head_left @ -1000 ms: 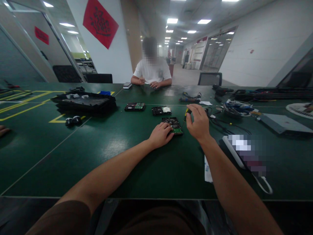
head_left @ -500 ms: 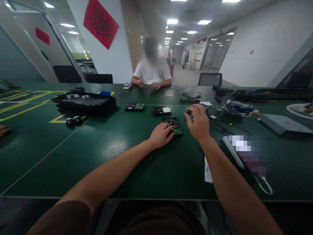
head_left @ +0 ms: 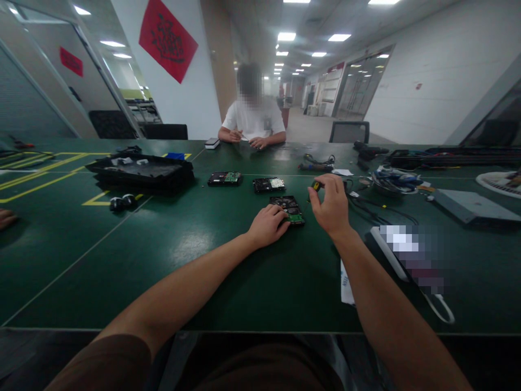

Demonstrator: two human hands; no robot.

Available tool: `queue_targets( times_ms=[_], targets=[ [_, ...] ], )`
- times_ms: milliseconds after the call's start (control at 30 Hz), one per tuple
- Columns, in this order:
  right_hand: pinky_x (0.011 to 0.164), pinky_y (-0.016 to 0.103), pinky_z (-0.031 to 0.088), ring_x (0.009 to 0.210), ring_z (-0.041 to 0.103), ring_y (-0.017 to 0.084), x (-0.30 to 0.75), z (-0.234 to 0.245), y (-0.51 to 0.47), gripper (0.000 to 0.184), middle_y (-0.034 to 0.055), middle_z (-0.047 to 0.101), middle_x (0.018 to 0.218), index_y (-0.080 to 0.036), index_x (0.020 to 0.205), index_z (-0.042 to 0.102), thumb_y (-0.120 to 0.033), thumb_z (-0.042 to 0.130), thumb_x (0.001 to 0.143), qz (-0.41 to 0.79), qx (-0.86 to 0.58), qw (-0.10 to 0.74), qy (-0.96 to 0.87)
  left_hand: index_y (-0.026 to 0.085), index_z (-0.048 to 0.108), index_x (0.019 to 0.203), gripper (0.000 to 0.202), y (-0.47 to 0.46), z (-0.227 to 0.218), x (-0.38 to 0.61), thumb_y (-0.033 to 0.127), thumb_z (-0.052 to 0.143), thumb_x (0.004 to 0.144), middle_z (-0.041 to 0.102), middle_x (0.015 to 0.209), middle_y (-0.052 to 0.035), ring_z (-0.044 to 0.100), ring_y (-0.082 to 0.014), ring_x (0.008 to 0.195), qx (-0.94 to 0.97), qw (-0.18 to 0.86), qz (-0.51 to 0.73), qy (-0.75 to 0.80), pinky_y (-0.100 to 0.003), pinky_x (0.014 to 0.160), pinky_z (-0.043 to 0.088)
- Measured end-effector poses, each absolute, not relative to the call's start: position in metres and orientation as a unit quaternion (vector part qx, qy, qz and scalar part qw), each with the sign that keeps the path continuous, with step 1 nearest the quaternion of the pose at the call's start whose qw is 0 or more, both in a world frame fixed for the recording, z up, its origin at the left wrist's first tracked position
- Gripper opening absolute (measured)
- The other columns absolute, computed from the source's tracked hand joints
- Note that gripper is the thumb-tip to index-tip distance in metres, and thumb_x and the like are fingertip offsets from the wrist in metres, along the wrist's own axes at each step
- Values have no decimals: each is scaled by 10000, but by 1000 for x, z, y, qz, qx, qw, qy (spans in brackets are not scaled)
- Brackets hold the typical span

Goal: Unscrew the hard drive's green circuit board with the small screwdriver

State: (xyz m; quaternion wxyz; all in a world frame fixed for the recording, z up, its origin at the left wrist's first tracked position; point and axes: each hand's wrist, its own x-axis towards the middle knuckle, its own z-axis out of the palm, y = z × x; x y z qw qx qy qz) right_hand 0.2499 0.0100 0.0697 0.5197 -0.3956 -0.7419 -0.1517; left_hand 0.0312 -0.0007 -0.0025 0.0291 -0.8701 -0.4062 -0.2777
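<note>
A hard drive (head_left: 288, 204) with a green circuit board lies flat on the green table. My left hand (head_left: 266, 224) holds its near left side, fingers curled over the edge and partly covering it. Right of the drive and a little above the table, my right hand (head_left: 330, 203) pinches a small screwdriver (head_left: 317, 185) with a yellow and black handle. Its thin shaft points down and is hard to make out. Just behind sits a second hard drive (head_left: 269, 184), and another hard drive (head_left: 225, 178) is farther left.
Black plastic trays (head_left: 140, 171) are stacked at left, near two dark round objects (head_left: 122, 202). Cables (head_left: 394, 179), a grey metal box (head_left: 476, 205) and a white-edged device (head_left: 388, 252) occupy the right. Across the table sits a person in a white shirt (head_left: 252, 119); another person's hand (head_left: 6, 218) shows far left.
The screwdriver has turned in my right hand's fingers, so its yellow patch now shows. My left hand and the drive stay put. The person opposite has shifted a hand slightly.
</note>
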Motion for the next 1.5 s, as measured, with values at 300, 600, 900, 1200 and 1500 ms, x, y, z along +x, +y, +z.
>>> queue_targets(
  times_ms=[300, 600, 900, 1200, 1500],
  targets=[
    [1084, 512, 480, 1234, 574, 315, 252, 68, 10, 309, 160, 615, 1275, -182, 1269, 602, -212, 541, 968, -179, -404, 495, -748, 180, 688, 1129, 312, 0, -4, 31, 416, 527, 1004, 646, 1194, -121, 585, -285, 1122, -873, 42, -274, -402, -464, 972, 528],
    [1049, 501, 492, 1172, 580, 301, 251, 67, 10, 226, 142, 614, 1201, -206, 1173, 650, -224, 551, 971, -175, -411, 502, -741, 198, 691, 1129, 287, 1, -5, 31, 408, 549, 992, 648, 1184, -123, 589, -288, 1128, -872, 40, -274, -404, -475, 976, 525],
    [1030, 480, 514, 1167, 593, 298, 251, 67, 10, 249, 155, 599, 1224, -189, 1195, 652, -237, 529, 984, -175, -408, 496, -747, 185, 691, 1138, 292, 0, -3, 31, 397, 547, 997, 647, 1198, -121, 584, -281, 1126, -872, 37, -278, -401, -464, 978, 525],
    [1087, 540, 464, 1247, 570, 329, 252, 66, 11, 335, 155, 633, 1312, -207, 1311, 591, -257, 520, 987, -171, -408, 482, -756, 187, 693, 1135, 293, 1, -5, 31, 402, 551, 995, 649, 1174, -121, 587, -281, 1113, -871, 39, -281, -400, -469, 972, 527],
    [1118, 544, 457, 1284, 546, 327, 250, 64, 11, 384, 178, 592, 1325, -178, 1350, 564, -225, 492, 975, -163, -403, 493, -754, 191, 692, 1146, 300, 2, -5, 31, 405, 549, 992, 650, 1180, -119, 586, -282, 1115, -873, 37, -281, -398, -474, 983, 526]
  ],
)
